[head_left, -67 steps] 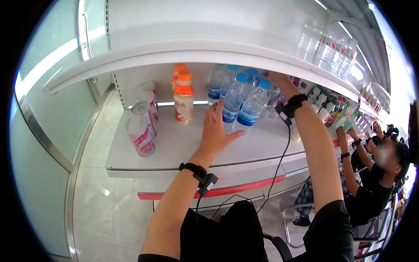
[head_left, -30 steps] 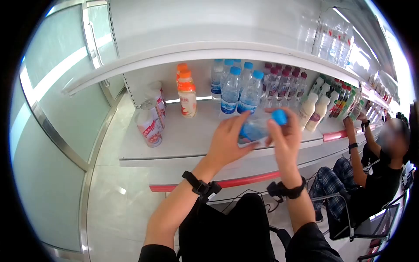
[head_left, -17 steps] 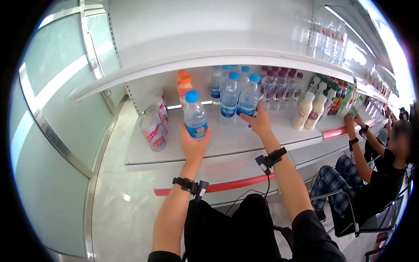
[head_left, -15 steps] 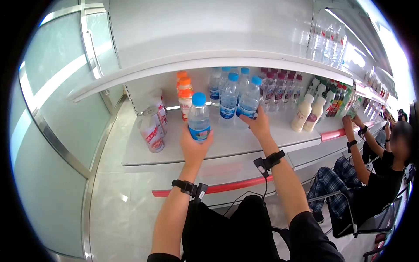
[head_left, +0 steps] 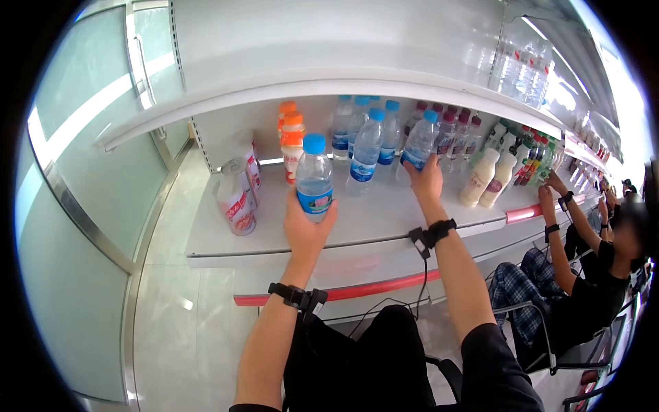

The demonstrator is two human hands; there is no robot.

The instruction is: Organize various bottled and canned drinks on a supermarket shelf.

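My left hand (head_left: 307,226) is wrapped round the lower part of a water bottle (head_left: 315,180) with a blue cap and blue label, held upright in front of the shelf's goods. My right hand (head_left: 428,180) is closed on another blue-capped water bottle (head_left: 420,143), slightly tilted, at the right of the group; whether its base touches the shelf is hard to see. Between my hands stands a similar water bottle (head_left: 366,151), with several more behind it. Orange-capped bottles (head_left: 292,154) stand in a row behind the left bottle.
Red-and-white cans (head_left: 237,206) stand at the left of the white shelf (head_left: 274,240). Cream-coloured bottles (head_left: 478,180) and dark-capped bottles (head_left: 446,134) are on the right. An upper shelf edge (head_left: 329,88) overhangs everything. A seated person (head_left: 604,275) reaches in at far right.
My right hand has moved right with its water bottle, away from the neighbouring bottles. My left hand keeps its bottle in almost the same place.
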